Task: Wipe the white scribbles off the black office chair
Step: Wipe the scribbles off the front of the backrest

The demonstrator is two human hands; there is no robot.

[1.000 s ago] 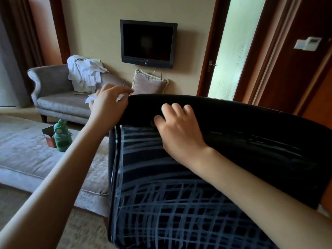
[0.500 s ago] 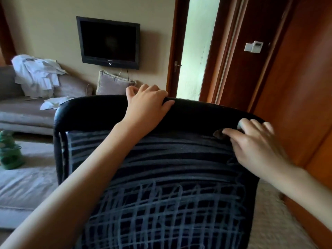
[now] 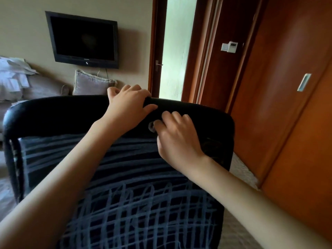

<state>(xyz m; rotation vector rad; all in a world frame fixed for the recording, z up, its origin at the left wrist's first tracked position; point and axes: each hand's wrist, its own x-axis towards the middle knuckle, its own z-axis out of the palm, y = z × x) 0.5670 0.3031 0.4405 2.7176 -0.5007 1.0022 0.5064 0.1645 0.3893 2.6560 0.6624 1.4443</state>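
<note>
The black office chair (image 3: 53, 114) fills the lower view, its back turned toward me. White scribbles (image 3: 143, 203) cross the back panel in a grid, with horizontal streaks higher up. My left hand (image 3: 129, 105) grips the chair's top edge, fingers curled over it. Just to its right, my right hand (image 3: 177, 139) pinches a small grey wad (image 3: 152, 126) and presses it against the chair's black top band. Most of the wad is hidden under the fingertips.
A wall TV (image 3: 82, 40) hangs behind, above a grey cushion (image 3: 91, 85) on a sofa with white clothes (image 3: 10, 78) at far left. An open doorway (image 3: 176, 47) is ahead. Wooden wardrobe doors (image 3: 287, 87) stand close on the right.
My right hand has slid left along the chair's top band from the right end to the middle, beside my left hand. The left hand keeps its grip on the top edge.
</note>
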